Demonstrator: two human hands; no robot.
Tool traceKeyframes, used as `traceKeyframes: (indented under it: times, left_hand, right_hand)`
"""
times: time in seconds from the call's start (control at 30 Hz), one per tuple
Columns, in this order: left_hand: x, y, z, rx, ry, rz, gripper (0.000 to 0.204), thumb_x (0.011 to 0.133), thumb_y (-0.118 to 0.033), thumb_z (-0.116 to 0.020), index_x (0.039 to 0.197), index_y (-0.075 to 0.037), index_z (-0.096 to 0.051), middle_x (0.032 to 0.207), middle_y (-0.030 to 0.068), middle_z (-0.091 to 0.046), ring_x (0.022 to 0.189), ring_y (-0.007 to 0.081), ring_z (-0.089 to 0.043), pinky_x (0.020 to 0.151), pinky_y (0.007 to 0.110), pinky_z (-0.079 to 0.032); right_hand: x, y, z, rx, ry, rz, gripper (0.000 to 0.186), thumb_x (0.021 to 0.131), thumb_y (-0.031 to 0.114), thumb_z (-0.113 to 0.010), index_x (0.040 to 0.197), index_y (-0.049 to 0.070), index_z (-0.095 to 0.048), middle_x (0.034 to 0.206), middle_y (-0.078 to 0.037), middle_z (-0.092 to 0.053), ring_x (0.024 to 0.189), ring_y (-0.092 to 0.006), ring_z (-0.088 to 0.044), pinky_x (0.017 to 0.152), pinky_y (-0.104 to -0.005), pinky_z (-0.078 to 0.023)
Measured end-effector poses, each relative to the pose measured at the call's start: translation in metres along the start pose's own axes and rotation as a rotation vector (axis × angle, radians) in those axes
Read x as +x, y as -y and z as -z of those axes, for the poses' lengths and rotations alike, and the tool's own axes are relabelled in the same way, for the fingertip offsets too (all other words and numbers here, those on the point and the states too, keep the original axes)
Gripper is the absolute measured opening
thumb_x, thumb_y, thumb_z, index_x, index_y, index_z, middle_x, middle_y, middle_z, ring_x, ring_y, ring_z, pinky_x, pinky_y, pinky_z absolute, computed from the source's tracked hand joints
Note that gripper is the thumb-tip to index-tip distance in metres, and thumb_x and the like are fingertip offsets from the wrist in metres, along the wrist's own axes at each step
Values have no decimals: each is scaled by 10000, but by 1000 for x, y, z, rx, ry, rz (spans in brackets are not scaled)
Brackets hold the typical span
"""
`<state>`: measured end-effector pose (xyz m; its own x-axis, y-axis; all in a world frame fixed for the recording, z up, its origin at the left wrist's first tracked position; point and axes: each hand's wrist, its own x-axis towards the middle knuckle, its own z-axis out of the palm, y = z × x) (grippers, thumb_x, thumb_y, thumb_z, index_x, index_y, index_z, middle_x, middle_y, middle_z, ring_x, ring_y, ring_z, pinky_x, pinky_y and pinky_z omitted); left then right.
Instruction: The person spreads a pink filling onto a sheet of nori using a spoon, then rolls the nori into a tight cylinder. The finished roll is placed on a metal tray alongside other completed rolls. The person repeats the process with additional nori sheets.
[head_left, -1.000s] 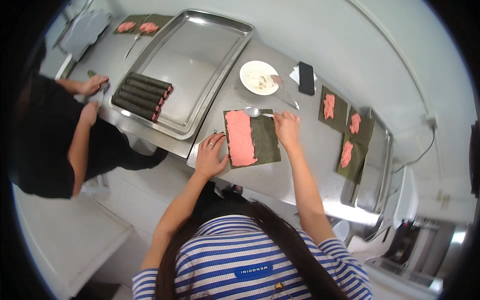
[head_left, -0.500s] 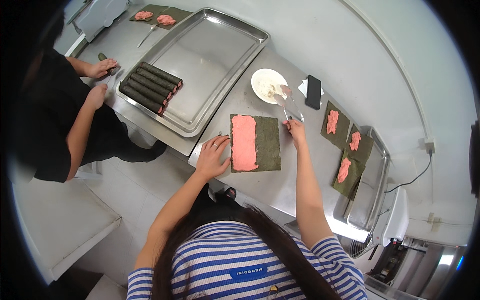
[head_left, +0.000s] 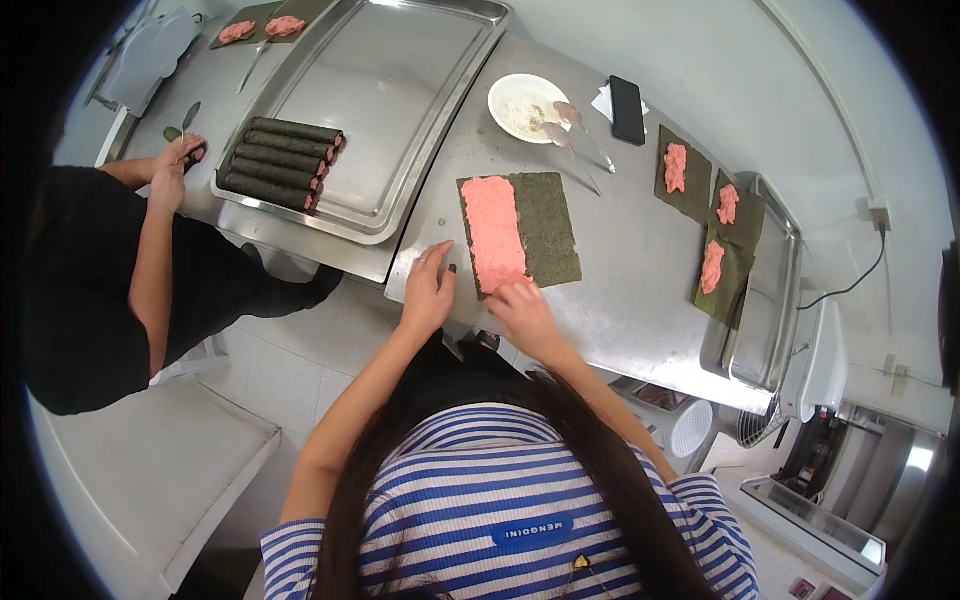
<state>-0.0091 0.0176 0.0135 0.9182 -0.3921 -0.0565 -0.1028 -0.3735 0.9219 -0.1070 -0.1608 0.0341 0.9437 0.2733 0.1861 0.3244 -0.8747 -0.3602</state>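
A dark green seaweed sheet (head_left: 552,230) lies flat on the steel table, its left half spread with pink paste (head_left: 492,235). My right hand (head_left: 522,315) is at the sheet's near edge, fingers bent together on the edge at the end of the paste; the fingertips are partly hidden. My left hand (head_left: 428,297) rests on the table just left of the sheet, open, fingers stretched out. Beyond the sheet is a white bowl (head_left: 508,112) with whitish residue. Two metal spoons lie at its right side, the nearer spoon (head_left: 575,158) with its handle toward the sheet.
A large steel tray (head_left: 375,130) at left holds several seaweed rolls (head_left: 280,163). A co-worker's hands (head_left: 175,158) hold a spoon beyond it. At right are a black phone (head_left: 627,112), seaweed pieces with pink paste (head_left: 685,175) and another tray (head_left: 770,300).
My right hand has let go of the spoon by the bowl and come back to the sheet's near edge. My left hand stays left of the sheet. The view has shifted.
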Motion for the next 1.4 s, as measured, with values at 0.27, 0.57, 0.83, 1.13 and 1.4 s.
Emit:
traceKeyframes:
  times: [0.27, 0.57, 0.83, 1.13, 1.4]
  left_hand:
    - [36, -24, -6, -349, 102, 549, 577, 885, -187, -537, 1387, 21, -346, 1221, 163, -603, 1044, 170, -573, 944, 277, -414]
    - [59, -17, 9, -645, 243, 620, 588, 949, -280, -443, 1396, 62, -272, 1207, 161, -613, 1125, 203, -533, 1005, 323, -358]
    - [65, -21, 9, -590, 317, 631, 568, 967, -293, -409, 1384, 70, -277, 1224, 172, -606, 1183, 215, -517, 1064, 337, -320]
    - [56, 3, 21, 258, 170, -265, 385, 854, -74, -538, 1237, -32, -545, 1258, 135, -536, 1148, 303, -506, 1002, 400, -387]
    - [48, 8, 16, 601, 207, -466, 529, 839, -90, -554, 1358, -82, -450, 1407, 60, -437, 1294, 302, -389, 1066, 434, -334]
  right_hand:
    - [-18, 24, -20, 37, -107, -118, 210, 773, 91, -600, 982, 67, -604, 914, -57, -530, 873, -230, -534, 773, -366, -409]
    - [-9, 36, -31, -48, -226, -219, 201, 792, 148, -653, 972, 78, -597, 896, -45, -533, 846, -223, -537, 755, -363, -400]
    - [1, 43, -35, -70, -316, -392, 214, 781, 169, -687, 945, 75, -587, 913, -66, -545, 853, -245, -540, 742, -376, -390]
    - [51, -88, 25, -42, -698, -795, 301, 801, 111, -645, 1085, 40, -573, 997, -141, -583, 978, -353, -563, 826, -433, -454]
    - [109, -202, 26, -120, -373, -756, 259, 820, 104, -602, 1074, 58, -619, 1041, -166, -630, 994, -373, -585, 822, -440, -467]
